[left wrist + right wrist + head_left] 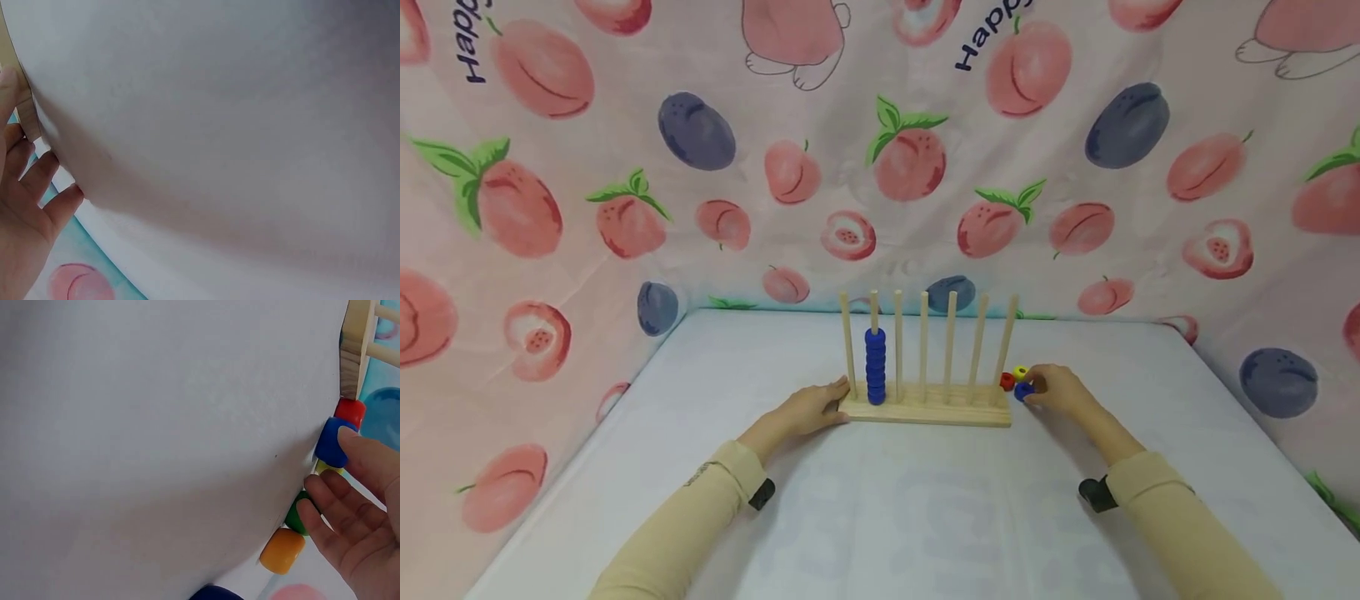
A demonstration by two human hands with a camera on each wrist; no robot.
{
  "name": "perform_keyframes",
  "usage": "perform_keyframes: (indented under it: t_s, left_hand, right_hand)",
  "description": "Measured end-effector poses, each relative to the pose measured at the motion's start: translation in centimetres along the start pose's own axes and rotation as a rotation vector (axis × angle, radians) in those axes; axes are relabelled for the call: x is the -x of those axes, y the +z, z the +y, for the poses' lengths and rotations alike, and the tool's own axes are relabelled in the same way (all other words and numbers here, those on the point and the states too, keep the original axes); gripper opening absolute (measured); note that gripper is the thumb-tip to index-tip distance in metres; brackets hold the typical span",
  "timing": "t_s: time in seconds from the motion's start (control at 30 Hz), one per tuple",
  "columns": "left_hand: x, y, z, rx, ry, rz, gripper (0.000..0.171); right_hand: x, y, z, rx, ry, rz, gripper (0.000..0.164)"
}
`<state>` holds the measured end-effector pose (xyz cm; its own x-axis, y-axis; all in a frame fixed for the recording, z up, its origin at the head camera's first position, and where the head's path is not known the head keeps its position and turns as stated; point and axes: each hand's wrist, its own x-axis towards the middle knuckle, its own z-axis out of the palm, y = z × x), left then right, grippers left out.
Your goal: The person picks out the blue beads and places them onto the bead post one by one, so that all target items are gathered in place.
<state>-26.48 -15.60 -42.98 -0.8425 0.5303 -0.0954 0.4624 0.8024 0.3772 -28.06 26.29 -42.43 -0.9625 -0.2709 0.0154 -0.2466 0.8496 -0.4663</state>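
Note:
A wooden peg rack (936, 414) with several upright pegs stands on the table. Blue beads (876, 367) are stacked on its second peg from the left. My left hand (811, 408) grips the left end of the base; in the left wrist view its thumb and fingers (39, 175) are around the wooden end. Just past the rack's right end, my right hand (1060, 390) pinches a blue bead (333, 444) that is near the table. Right beside it are a red bead (1007, 381) and a yellow bead (1021, 372).
A green bead (301, 514) and an orange bead (282, 551) lie by the right fingers, and a dark blue bead (215, 594) is partly cut off below. White cloth covers the table (925, 508). Behind it hangs a fruit-print curtain (850, 175).

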Motion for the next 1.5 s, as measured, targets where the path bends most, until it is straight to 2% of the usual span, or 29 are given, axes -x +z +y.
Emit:
perform_keyframes:
  t_s: [0.13, 0.3, 0.47, 0.73, 0.97, 1.27, 1.4, 1.5]
  left_hand:
    - [0.0, 0.0, 0.0, 0.002, -0.024, 0.005, 0.061]
    - [-0.1, 0.1, 0.0, -0.002, -0.003, 0.007, 0.061]
    - [-0.1, -0.1, -0.1, -0.003, 0.001, 0.007, 0.062]
    - [-0.1, -0.6, -0.4, -0.026, -0.007, 0.006, 0.064]
    - [-0.4, -0.7, -0.2, -0.007, 0.001, -0.007, 0.062]
    - [-0.1, -0.3, -0.2, 0.005, -0.002, -0.010, 0.063]
    - [-0.2, -0.2, -0.1, 0.013, 0.002, -0.021, 0.063]
    - [-0.2, -0.3, 0.2, 0.011, 0.002, -0.025, 0.063]
  right_hand:
    - [-0.1, 0.0, -0.2, -0.003, 0.005, -0.013, 0.027]
    - [0.1, -0.1, -0.2, 0.015, 0.002, 0.008, 0.026]
    - [0.3, -0.2, -0.3, 0.019, -0.048, 0.045, 0.024]
    - [0.9, -0.4, -1.1, -0.005, -0.035, 0.028, 0.025]
    - [2.0, -1.0, -1.2, -0.035, -0.100, 0.052, 0.025]
    - [3.3, -1.0, -1.6, -0.084, -0.152, 0.029, 0.025]
    - [3.8, -0.7, -1.5, -0.094, -0.165, 0.060, 0.025]
    - [4.2, -0.4, -1.8, -0.091, -0.220, 0.096, 0.025]
